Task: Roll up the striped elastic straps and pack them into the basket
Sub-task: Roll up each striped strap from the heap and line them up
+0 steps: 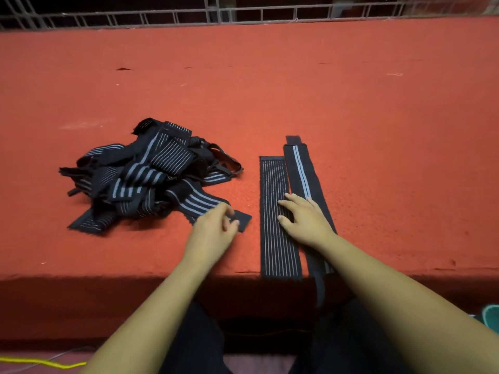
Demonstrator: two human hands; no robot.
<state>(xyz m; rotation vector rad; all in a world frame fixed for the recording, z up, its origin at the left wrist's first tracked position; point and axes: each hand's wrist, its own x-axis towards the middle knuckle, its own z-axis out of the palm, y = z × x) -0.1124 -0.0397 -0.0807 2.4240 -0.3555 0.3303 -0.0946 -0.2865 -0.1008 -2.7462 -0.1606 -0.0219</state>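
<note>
A tangled pile of black straps with grey stripes point(145, 171) lies on the red table left of centre. One strap from the pile point(197, 203) runs toward me, and my left hand point(216, 230) pinches its plain black end point(241, 220). Two straps lie flat and straight side by side to the right: a finely striped one point(275, 238) and a narrower one with a single grey band point(301, 171). My right hand point(305, 217) rests flat across both, fingers straight. No basket is in view.
The red felt table point(378, 130) has its front edge close to my body, and the two flat straps hang slightly over it. A metal wire rack point(243, 12) runs along the far side. A yellow cord point(40, 363) lies on the floor at lower left.
</note>
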